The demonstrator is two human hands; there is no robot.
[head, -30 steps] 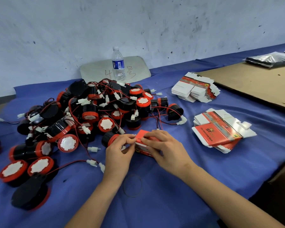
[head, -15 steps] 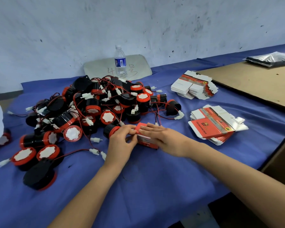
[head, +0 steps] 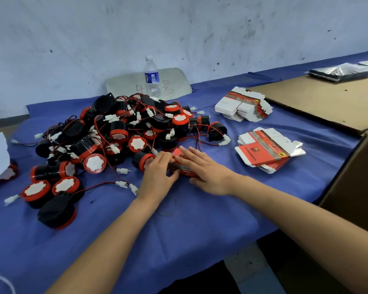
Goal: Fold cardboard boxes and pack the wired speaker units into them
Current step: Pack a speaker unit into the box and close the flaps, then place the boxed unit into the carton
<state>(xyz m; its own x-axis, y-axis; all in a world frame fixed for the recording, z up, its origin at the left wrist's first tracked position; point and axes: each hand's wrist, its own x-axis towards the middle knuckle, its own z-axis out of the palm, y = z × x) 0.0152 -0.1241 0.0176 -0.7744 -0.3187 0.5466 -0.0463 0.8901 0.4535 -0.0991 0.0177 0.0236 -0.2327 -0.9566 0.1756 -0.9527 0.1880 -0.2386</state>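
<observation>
Bare cloth is left on the blue-covered table (head: 179, 240) between its near edge and the hands. Room to the left is closed off by the heap of wired speaker units (head: 123, 132), and to the right by a stack of flat boxes (head: 266, 151), with a brown carton (head: 359, 183) past the table's right edge. A small red cardboard box (head: 184, 164) is seen on the cloth just beside the heap. Its left end is pinched by the left hand (head: 157, 175), fingers curled. The right hand (head: 208, 175) is laid flat over it, fingers straight.
</observation>
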